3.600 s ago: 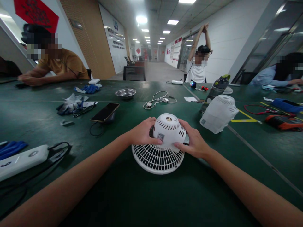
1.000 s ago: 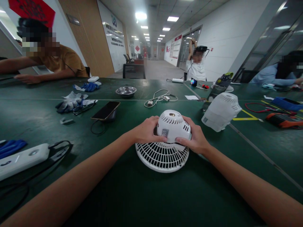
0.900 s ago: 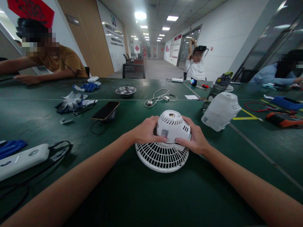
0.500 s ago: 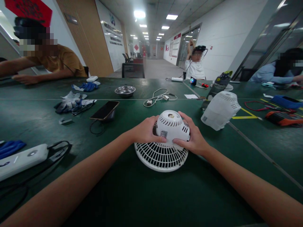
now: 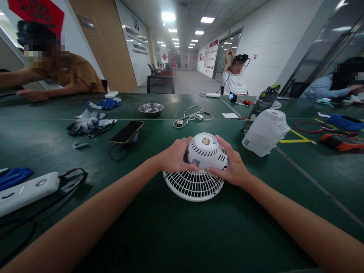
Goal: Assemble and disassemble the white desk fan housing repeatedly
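Left hand (image 5: 176, 156) and right hand (image 5: 232, 165) are clamped on opposite sides of a white vented housing (image 5: 206, 152), held between them over a round white grille (image 5: 196, 189). Just beyond them lies a coiled cable (image 5: 187, 120); a phone (image 5: 126, 132) sits left of the left hand, a translucent white piece (image 5: 263, 136) right of the right.

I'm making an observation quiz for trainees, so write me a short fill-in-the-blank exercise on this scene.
The left hand and right hand grasp the vented housing, which is coloured ____.
The phone is to the ____ of both hands.
The corner-shaped marking near the multimeter is coloured ____.
Missing words: white; left; yellow.
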Available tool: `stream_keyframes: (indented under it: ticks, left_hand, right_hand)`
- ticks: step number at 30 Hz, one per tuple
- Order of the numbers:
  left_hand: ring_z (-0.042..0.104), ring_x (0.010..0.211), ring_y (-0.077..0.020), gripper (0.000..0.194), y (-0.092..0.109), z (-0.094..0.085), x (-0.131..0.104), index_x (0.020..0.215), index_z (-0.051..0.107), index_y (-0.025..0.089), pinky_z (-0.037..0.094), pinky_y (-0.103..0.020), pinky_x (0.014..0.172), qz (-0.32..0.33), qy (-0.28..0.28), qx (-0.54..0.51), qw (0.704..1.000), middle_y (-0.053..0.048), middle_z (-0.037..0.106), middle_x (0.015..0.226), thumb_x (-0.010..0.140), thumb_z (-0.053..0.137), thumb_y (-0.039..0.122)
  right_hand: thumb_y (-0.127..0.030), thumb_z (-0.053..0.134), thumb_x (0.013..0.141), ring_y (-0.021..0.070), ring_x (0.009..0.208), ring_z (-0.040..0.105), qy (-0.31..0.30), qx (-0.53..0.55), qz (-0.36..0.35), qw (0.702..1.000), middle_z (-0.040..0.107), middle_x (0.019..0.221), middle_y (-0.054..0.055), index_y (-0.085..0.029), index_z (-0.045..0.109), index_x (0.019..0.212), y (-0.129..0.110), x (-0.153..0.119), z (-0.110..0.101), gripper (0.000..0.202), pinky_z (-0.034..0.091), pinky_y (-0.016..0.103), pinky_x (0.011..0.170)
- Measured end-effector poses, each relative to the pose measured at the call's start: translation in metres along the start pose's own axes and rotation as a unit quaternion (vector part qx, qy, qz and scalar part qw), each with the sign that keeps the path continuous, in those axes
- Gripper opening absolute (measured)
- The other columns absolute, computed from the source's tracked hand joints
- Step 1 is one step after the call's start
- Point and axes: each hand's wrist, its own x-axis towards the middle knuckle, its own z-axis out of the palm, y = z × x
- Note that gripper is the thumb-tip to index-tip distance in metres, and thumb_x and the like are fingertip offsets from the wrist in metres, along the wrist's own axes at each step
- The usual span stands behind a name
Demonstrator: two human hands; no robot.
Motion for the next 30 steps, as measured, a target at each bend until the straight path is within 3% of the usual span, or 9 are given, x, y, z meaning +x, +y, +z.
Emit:
stream_keyframes:
  ticks: [6,13,19,26,30]
  left_hand:
    - [0.059,0.118,-0.0377,0.085,-0.004,0.0,-0.001,0.14,0.052,0.018,0.044,-0.06,0.102,-0.033,-0.009,0.011,0.999,-0.018,0.063,0.132,0.075,0.073,0.069]
    - [0.056,0.121,-0.0381,0.083,-0.006,0.001,0.001,0.137,0.056,0.018,0.042,-0.06,0.103,-0.038,-0.018,0.013,0.999,-0.018,0.061,0.134,0.074,0.073,0.07]
    - [0.053,0.126,-0.0399,0.088,-0.004,0.0,0.001,0.141,0.053,0.021,0.038,-0.062,0.106,-0.04,-0.035,0.028,0.998,-0.017,0.059,0.139,0.073,0.074,0.071]
    - [0.052,0.127,-0.0399,0.086,-0.004,-0.001,-0.001,0.14,0.054,0.021,0.037,-0.061,0.107,-0.021,-0.035,0.024,0.999,-0.017,0.057,0.141,0.073,0.072,0.072]
    - [0.055,0.123,-0.0382,0.08,-0.004,0.0,0.0,0.141,0.053,0.022,0.04,-0.061,0.104,-0.026,-0.023,0.017,0.999,-0.016,0.061,0.136,0.08,0.066,0.071]
  right_hand:
    - [-0.052,0.081,0.078,0.0401,0.135,0.056,-0.004,-0.027,0.025,0.999,0.047,0.158,0.012,-0.033,0.02,0.162,-0.006,0.003,-0.001,0.106,0.049,0.065,0.109]
    - [-0.054,0.081,0.076,0.038,0.122,0.064,-0.017,0.003,0.057,0.998,0.055,0.151,0.012,-0.031,0.03,0.159,-0.006,0.005,-0.004,0.1,0.054,0.062,0.102]
    - [-0.054,0.08,0.078,0.0334,0.104,0.07,0.017,0.099,0.143,0.985,0.07,0.128,0.012,-0.027,0.041,0.153,-0.012,0.005,-0.004,0.089,0.058,0.057,0.091]
    - [-0.055,0.081,0.076,0.0345,0.108,0.069,0.02,0.094,0.138,0.986,0.069,0.13,0.013,-0.026,0.042,0.151,-0.017,0.002,0.0,0.089,0.057,0.059,0.095]
    - [-0.053,0.078,0.079,0.0359,0.112,0.069,-0.009,0.087,0.146,0.985,0.069,0.131,0.014,-0.025,0.044,0.149,-0.016,0.003,-0.001,0.082,0.056,0.06,0.096]
